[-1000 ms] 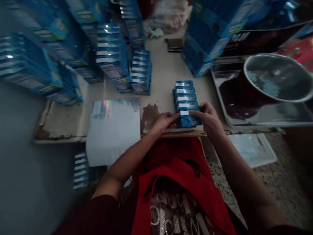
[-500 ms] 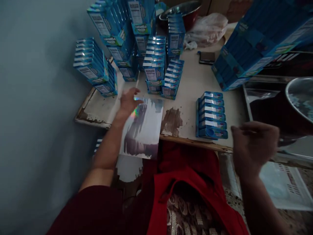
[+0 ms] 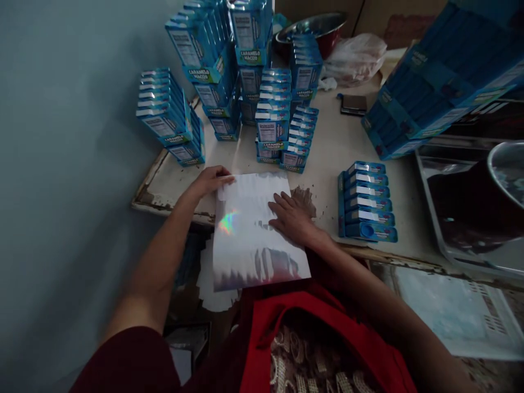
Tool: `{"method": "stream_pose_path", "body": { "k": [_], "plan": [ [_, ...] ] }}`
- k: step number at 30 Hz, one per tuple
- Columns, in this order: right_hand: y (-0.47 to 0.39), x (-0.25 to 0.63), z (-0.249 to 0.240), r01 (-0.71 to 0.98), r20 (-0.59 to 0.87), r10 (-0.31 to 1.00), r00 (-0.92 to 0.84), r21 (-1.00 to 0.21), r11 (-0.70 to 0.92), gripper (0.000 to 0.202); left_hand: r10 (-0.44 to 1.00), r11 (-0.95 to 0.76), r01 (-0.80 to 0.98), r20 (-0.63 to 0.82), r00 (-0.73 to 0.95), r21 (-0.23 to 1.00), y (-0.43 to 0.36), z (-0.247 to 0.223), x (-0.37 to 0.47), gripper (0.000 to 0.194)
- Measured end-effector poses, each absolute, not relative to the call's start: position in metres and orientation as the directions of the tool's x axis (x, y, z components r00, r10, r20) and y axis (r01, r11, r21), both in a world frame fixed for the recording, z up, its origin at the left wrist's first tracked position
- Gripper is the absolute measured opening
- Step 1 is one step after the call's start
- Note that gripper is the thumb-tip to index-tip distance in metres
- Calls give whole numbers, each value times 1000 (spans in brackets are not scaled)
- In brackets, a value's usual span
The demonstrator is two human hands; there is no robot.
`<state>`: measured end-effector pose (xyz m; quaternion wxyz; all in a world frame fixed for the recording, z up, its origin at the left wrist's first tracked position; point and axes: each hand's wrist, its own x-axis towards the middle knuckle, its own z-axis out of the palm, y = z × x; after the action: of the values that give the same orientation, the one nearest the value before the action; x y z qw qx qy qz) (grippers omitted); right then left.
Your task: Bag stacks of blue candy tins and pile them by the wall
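Note:
A shiny silver sheet (image 3: 249, 240) with a rainbow glint lies at the front of the table and hangs over its edge. At the sheet's far left corner is my left hand (image 3: 210, 181), closed with thumb and fingers together on the edge. My right hand (image 3: 292, 218) rests flat on the right part of the sheet, fingers spread. To its right stands a blue display box (image 3: 364, 202) filled with a row of small blue packs.
Stacks of blue candy boxes (image 3: 272, 131) line the back and left of the table (image 3: 327, 142). A taller blue stack (image 3: 434, 82) rises at right, beside a metal tray (image 3: 434, 234) with a dark pot (image 3: 470, 196). A small dark item (image 3: 354, 105) lies behind.
My right hand has come left from beside the blue display box onto the sheet. My left hand has closed at the sheet's corner. The sheet has shifted and shows more of its surface.

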<state>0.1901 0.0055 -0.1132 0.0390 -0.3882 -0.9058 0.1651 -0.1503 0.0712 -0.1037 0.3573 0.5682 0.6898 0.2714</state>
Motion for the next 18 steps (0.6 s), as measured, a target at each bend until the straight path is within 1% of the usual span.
{"method": "stream_pose_path", "body": {
  "k": [2,4,5,7,9,10,12,14,16,18],
  "plan": [
    [2,207,-109,687,-57,712,-699,-326,649,56,976,212,494,-204,-71,843,65,-105,-150,51],
    [0,216,-100,712,-63,733,-678,-303,633,53,971,235,444,-231,-64,865,61,-106,-144,53],
    [-1,217,-94,740,-79,755,-651,-285,609,49,968,247,421,-243,-63,873,59,-106,-139,54],
    [3,212,-81,813,-127,814,-567,-248,527,33,962,270,360,-266,-62,893,57,-105,-128,55],
    [10,197,-70,850,-128,854,-504,-251,464,22,955,295,287,-287,-68,912,56,-102,-116,55],
    [15,187,-66,842,-97,857,-506,-273,466,23,951,309,255,-301,-70,916,55,-101,-111,54],
    [27,162,-64,785,1,831,-556,-328,525,34,942,335,205,-326,-79,920,53,-97,-102,52],
    [38,138,-66,737,65,801,-596,-352,577,45,938,344,161,-333,-95,925,52,-93,-96,47],
    [46,119,-72,737,68,800,-596,-347,579,50,938,340,122,-326,-119,933,50,-91,-92,44],
    [51,107,-77,753,61,810,-583,-333,567,51,939,329,87,-316,-134,940,48,-89,-88,42]
  ]
}}
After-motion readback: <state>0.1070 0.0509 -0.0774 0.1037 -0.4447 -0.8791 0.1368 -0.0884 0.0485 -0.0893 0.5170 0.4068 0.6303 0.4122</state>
